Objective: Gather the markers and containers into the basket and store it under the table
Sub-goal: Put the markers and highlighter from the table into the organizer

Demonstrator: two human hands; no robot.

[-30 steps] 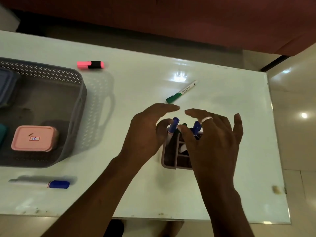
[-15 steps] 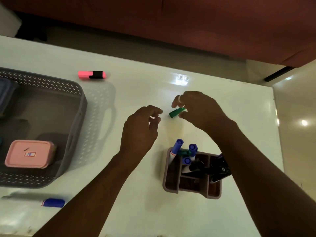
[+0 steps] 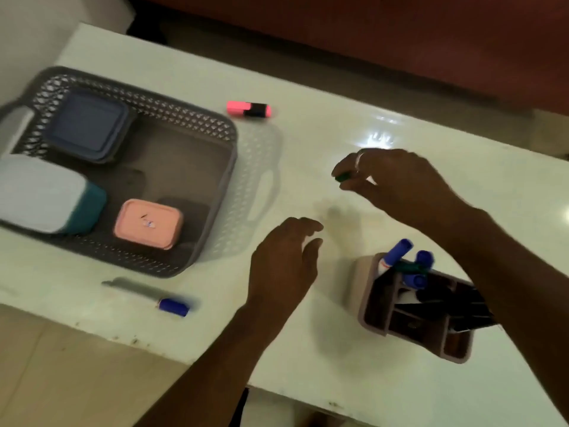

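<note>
Left hand (image 3: 283, 260) is hovering just above the white desk (image 3: 400, 389), its fingers loosely curled and holding nothing. To its right, near the front edge, a compartmented pen holder (image 3: 371, 306) is standing on the desk, with blue-capped markers (image 3: 397, 252) and dark pens (image 3: 455, 303) leaning out of it. Off to the left, a blue-capped marker (image 3: 172, 306) is lying flat on the desk, just in front of the grey perforated basket (image 3: 229, 167). Three containers are sitting inside the basket: a pink lidded container (image 3: 147, 224) near the front, a teal container with a pale lid (image 3: 46, 195) beside it on the left, and a blue-grey container (image 3: 89, 127) at the back. Farther off, the right hand (image 3: 400, 186) is hanging over the desk, its fingers clamped around a green marker (image 3: 343, 177) whose end is poking out past the fingertips. Beyond the basket's far right corner, a pink highlighter (image 3: 248, 109) is lying on the desk, apart from the basket.
</note>
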